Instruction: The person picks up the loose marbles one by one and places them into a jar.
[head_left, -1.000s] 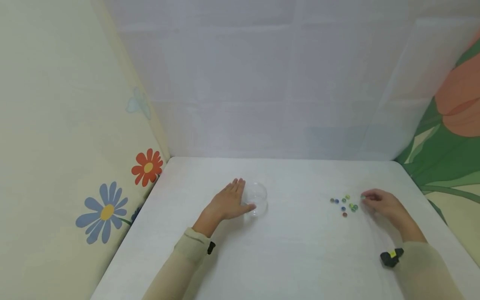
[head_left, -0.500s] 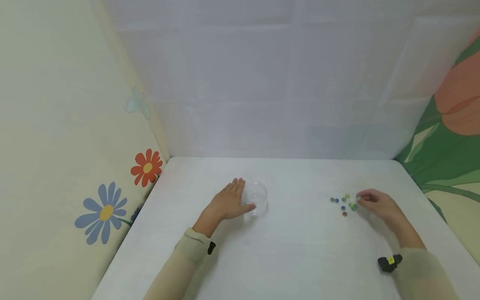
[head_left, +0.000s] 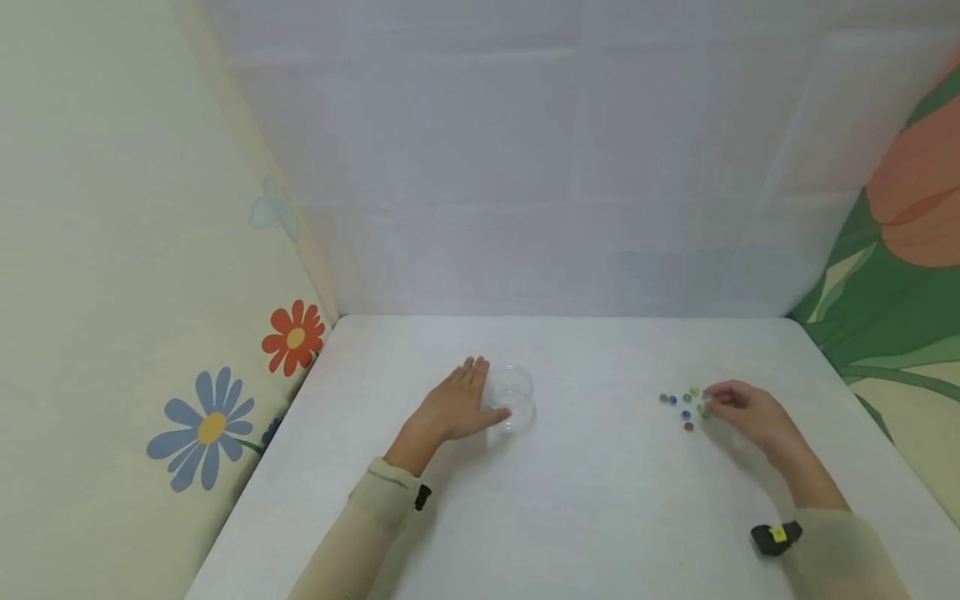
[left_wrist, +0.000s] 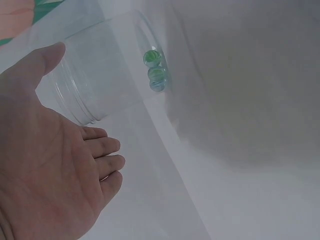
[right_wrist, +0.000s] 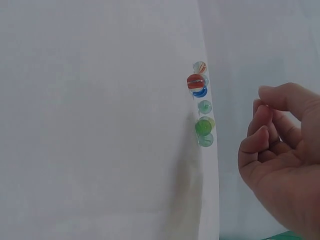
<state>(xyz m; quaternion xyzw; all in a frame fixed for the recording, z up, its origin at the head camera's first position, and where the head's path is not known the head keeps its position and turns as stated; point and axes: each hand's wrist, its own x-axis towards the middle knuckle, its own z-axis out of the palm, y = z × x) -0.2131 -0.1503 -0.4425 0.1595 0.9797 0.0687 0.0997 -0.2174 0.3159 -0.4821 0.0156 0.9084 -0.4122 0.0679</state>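
Observation:
A clear jar (head_left: 519, 385) stands on the white table, with my left hand (head_left: 456, 408) at its left side. That hand's fingers are straight and its thumb is spread along the near side of the jar. In the left wrist view, several greenish marbles (left_wrist: 152, 59) lie at the jar's bottom, away from its threaded mouth. My right hand (head_left: 753, 414) is over the right edge of a loose group of marbles (head_left: 686, 415), pinching a greenish marble (head_left: 707, 398) between thumb and fingertips. In the right wrist view the fingers hide that marble.
Loose marbles include a red-striped marble (right_wrist: 195, 82), a blue one (right_wrist: 200, 92) and a bright green one (right_wrist: 203, 127). White tabletop (head_left: 592, 467) stretches between the jar and the marbles. A white sheet (head_left: 480, 167) hangs behind the table; flower-patterned walls flank it.
My right hand has moved left with the pinched marble, from the right of the loose group to over its right edge. My left hand and the jar have stayed in place.

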